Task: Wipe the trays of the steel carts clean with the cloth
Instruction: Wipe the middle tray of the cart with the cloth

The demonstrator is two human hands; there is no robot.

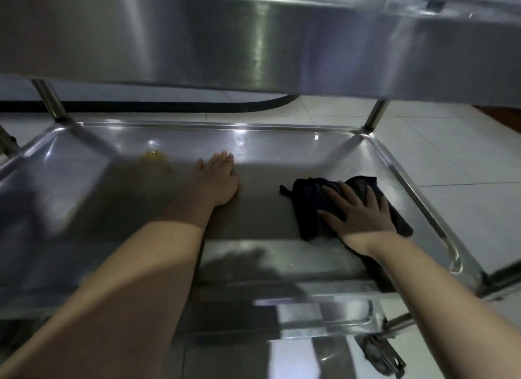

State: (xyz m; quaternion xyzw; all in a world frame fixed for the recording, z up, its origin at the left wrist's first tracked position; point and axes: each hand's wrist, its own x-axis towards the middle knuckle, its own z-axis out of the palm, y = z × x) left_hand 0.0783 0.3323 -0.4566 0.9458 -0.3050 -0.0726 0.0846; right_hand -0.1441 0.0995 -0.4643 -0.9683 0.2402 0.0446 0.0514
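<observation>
A steel cart fills the view. Its upper tray point(253, 40) hangs overhead with its top surface hidden, so its cleanliness cannot be judged. Below it, the wide middle tray point(84, 198) looks only partly wiped, since a yellow smear point(156, 158) lies near the far wall. The left hand point(218, 178) rests flat on the tray floor, fingers straight and together, just beside the smear. The right hand point(363, 215), fingers spread wide, presses the dark cloth point(306, 209) flat near the tray's right side. A lower tray point(324, 311) and a wheel point(377, 356) are blurred and cut off.
</observation>
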